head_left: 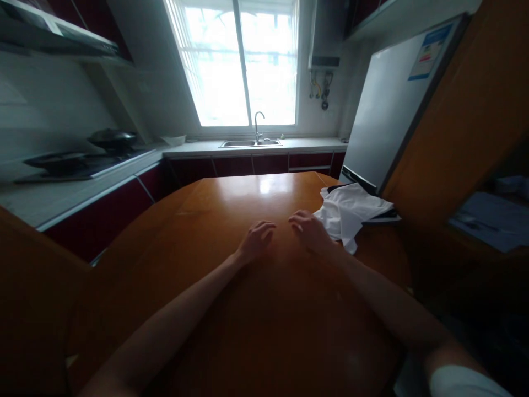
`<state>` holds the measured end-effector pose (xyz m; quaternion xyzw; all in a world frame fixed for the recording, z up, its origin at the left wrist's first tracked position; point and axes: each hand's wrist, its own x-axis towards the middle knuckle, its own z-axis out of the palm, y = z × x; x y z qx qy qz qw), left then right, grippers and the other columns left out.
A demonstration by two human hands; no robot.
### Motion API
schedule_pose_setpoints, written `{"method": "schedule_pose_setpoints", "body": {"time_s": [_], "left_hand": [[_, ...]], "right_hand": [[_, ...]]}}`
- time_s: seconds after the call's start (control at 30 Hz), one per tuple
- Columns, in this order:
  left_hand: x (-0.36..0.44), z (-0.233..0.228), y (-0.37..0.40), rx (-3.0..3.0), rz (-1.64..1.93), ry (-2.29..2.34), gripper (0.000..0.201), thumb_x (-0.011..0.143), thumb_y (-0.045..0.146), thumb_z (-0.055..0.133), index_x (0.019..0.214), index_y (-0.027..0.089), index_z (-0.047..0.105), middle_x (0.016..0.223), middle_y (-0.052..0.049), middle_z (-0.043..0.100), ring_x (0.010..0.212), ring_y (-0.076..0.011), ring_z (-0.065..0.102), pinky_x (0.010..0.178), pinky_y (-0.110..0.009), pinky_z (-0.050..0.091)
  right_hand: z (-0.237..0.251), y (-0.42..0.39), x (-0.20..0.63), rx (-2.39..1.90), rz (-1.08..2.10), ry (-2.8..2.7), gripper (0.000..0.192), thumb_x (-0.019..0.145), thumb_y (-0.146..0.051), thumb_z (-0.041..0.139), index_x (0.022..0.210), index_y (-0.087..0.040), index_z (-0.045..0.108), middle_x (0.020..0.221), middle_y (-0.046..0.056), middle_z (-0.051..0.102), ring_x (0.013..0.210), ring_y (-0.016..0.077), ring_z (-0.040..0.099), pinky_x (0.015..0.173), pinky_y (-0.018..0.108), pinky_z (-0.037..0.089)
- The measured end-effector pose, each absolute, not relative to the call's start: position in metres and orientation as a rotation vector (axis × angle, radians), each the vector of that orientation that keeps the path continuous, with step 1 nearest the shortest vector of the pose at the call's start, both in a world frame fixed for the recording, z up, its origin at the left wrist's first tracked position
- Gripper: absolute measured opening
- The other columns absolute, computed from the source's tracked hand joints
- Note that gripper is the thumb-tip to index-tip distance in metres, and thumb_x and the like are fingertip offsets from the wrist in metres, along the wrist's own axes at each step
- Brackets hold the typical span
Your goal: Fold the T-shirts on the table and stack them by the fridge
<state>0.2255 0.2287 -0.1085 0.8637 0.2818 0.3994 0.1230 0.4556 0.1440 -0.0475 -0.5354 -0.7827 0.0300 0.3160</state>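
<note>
My left hand [257, 240] is over the middle of a brown wooden table [206, 237], its fingers apart and curving a little, with nothing in it. Facing it from the right, my right hand [309, 229] has loosely bent fingers and holds nothing. A gap of bare wood lies between the two hands. Just right of my right hand is a crumpled white cloth [349, 209], perhaps a garment. It lies on top of something dark and flat [382, 216], mostly hidden. Whether the hands touch the tabletop I cannot tell.
A grey fridge [397, 105] stands behind the cloth at the right. Beyond the table, a counter holds a sink [252, 143] with a tap [258, 125] under a window. Pans [112, 139] sit on a stove [99, 164] at the left.
</note>
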Motion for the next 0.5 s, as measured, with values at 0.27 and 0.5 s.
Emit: {"method": "schedule_pose_setpoints", "body": {"time_s": [0.27, 0.5], "left_hand": [[0.239, -0.113, 0.22, 2.665, 0.998, 0.627, 0.023, 0.097, 0.02, 0.051, 0.101, 0.022, 0.074, 0.108, -0.009, 0.073, 0.102, -0.021, 0.067, 0.096, -0.04, 0.053], [0.234, -0.109, 0.219, 2.511, 1.164, 0.727, 0.024, 0.098, 0.029, 0.054, 0.117, 0.021, 0.067, 0.116, -0.009, 0.07, 0.109, -0.0218, 0.065, 0.098, -0.039, 0.052]], "right_hand": [[-0.041, 0.161, 0.59, -2.07, 0.082, -1.239, 0.01, 0.088, -0.022, 0.065, 0.098, -0.018, 0.066, 0.096, 0.02, 0.061, 0.113, 0.0414, 0.052, 0.1, 0.063, 0.035], [-0.038, 0.162, 0.504, -1.8, 0.098, -1.647, 0.011, 0.094, -0.027, 0.059, 0.09, -0.02, 0.067, 0.09, 0.011, 0.067, 0.093, 0.0259, 0.063, 0.087, 0.037, 0.046]]}}
